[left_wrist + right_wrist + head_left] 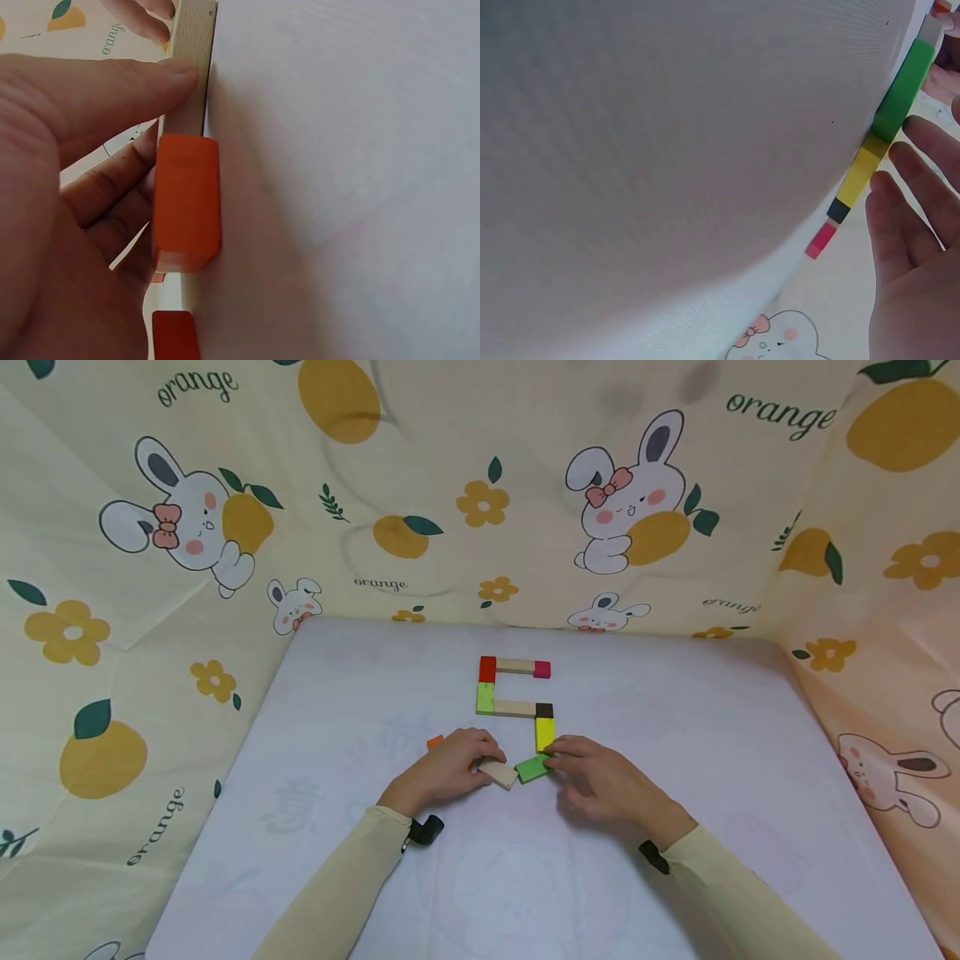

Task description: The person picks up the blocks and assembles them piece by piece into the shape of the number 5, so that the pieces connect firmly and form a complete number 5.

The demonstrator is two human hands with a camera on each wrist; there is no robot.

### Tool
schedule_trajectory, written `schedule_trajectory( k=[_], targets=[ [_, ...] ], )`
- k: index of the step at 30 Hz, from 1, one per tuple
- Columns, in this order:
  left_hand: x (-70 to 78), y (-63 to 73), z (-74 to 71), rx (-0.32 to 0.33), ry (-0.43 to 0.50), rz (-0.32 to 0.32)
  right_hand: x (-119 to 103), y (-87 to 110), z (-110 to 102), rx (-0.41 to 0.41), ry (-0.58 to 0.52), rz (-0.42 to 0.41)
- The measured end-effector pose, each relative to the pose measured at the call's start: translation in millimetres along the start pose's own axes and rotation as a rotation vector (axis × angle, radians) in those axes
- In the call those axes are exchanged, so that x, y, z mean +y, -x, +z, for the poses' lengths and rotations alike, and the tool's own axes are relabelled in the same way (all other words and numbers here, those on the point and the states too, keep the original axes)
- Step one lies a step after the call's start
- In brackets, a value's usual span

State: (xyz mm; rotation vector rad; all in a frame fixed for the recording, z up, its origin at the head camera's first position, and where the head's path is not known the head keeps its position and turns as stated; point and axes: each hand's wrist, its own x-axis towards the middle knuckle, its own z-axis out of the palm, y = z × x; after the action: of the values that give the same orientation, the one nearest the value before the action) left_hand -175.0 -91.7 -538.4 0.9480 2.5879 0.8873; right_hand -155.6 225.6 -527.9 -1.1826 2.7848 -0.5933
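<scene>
My left hand [448, 768] pinches a plain wooden block [498, 774] between thumb and fingers. One end of that block lies close to a bright green block [533, 768], which is set at a slant. My right hand [611, 783] has its fingers loosely extended, fingertips at the green block's right end. Just above the green one stands a yellow block [544, 735], then a black block [544, 711]. An orange block [187, 202] sits beside my left hand, mostly hidden by it in the head view.
Beyond the hands, a blocky line continues: a wooden block [514, 708], a light green block [485, 698], a red block [487, 669], another wooden block [514, 666] and a pink block [542, 669]. They lie on a white-covered table [675, 693] with a printed cloth [525, 552] behind.
</scene>
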Motion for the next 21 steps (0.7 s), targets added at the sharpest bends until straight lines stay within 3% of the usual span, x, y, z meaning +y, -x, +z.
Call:
schedule_trajectory(
  k=[21],
  targets=[
    [-2.0,0.4,1.0,0.005,0.008,0.011,-3.8,-0.3,1.0,0.051,-0.013,-0.001]
  ],
)
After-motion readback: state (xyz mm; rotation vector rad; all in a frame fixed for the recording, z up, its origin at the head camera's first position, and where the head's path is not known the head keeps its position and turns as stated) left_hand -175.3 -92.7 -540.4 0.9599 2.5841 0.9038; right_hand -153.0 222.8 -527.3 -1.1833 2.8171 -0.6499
